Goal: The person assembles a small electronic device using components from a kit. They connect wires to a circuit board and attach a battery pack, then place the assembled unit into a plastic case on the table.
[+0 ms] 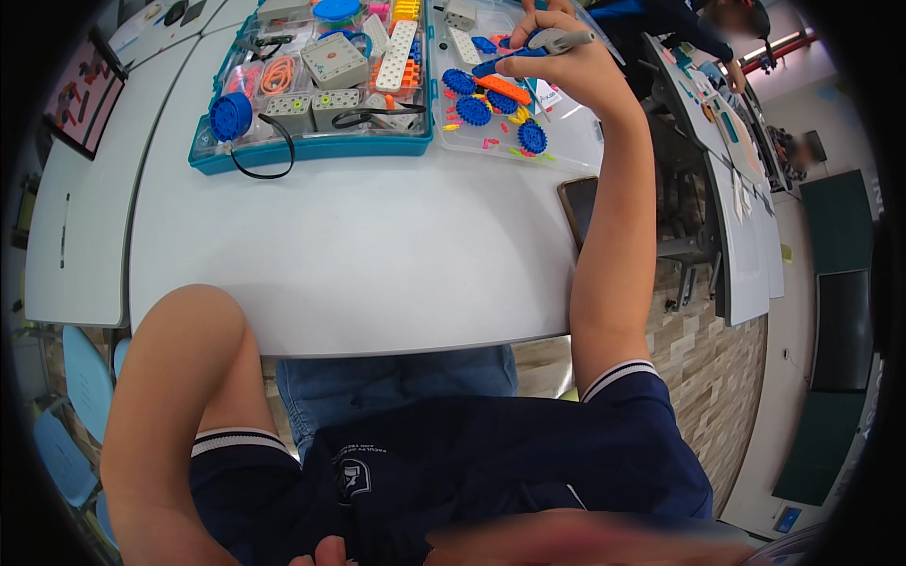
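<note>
My right hand (576,75) is stretched out over the clear plastic tray (576,146), its thumb and fingers pinched on a blue and grey plastic building piece (557,41). Just below it, an orange toothed strip (503,90) and several blue gears (474,111) lie in the tray among small pink and yellow pegs. My left arm is bent back toward my body. Of my left hand (328,552) only some fingertips show at the lower edge, so its grip is hidden.
A teal parts case (316,158) holds grey blocks, white perforated beams, orange tubing and a blue wheel with a black cable. A phone (578,209) lies beside my right forearm. A screen (83,94) stands at the left; another person (684,33) is at the upper right.
</note>
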Demonstrator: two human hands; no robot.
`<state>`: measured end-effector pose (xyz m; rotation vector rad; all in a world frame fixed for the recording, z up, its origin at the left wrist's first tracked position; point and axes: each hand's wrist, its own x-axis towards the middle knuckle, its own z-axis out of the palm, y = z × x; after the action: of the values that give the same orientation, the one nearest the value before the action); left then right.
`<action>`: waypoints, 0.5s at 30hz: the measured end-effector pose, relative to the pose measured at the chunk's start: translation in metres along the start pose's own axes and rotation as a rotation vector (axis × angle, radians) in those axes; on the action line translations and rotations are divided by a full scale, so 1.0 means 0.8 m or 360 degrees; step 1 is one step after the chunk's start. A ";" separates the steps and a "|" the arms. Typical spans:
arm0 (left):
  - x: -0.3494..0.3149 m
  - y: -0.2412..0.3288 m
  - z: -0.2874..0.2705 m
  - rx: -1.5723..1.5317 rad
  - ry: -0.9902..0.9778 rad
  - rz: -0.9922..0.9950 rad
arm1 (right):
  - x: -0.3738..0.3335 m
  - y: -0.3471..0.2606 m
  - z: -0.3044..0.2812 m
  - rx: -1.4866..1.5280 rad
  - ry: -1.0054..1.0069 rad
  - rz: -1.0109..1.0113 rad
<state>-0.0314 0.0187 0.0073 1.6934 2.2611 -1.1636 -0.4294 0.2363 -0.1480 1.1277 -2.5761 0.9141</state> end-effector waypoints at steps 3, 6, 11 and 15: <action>-0.004 0.005 0.014 -0.0014 0.0001 -0.0023 | -0.004 0.005 0.001 -0.0057 -0.0017 -0.0017; -0.006 0.010 0.016 -0.0026 0.0002 -0.0047 | -0.008 0.009 0.001 -0.0105 -0.0028 -0.0026; -0.008 0.011 0.017 -0.0048 0.0005 -0.0086 | -0.007 0.015 0.006 -0.0318 -0.0067 0.0005; -0.005 0.014 0.009 -0.0064 0.0006 -0.0118 | -0.007 0.018 0.009 -0.0187 -0.0056 0.0054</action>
<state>-0.0225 0.0120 -0.0016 1.6124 2.3517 -1.1220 -0.4357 0.2430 -0.1624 1.0803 -2.6462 0.7451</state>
